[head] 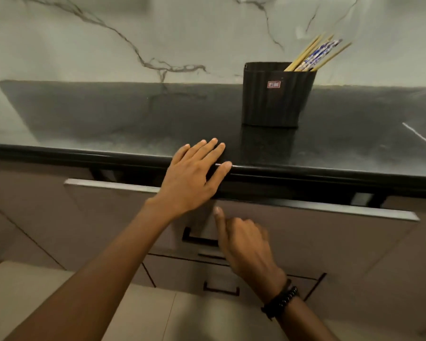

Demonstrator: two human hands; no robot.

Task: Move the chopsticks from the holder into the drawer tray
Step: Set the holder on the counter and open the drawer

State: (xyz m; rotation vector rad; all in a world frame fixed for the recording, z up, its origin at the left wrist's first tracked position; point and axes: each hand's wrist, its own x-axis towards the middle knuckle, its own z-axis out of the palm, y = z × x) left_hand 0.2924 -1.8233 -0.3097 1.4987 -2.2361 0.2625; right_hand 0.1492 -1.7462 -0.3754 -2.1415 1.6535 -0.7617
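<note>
From the head camera, the chopsticks (315, 55) stand leaning right in a black holder (277, 94) on the far right part of the dark counter (108, 119), against the marble wall (84, 40). The left hand (194, 175) lies flat on the counter's near edge, fingers straight and slightly spread. Below it the top drawer (317, 232) stands slightly out from the cabinet. The right hand (246, 244), blurred, is at the right end of the drawer's black handle (197, 238), its forefinger pointing up and the rest curled; whether they grip the handle cannot be told. A dark wristband (280, 299) circles that wrist.
</note>
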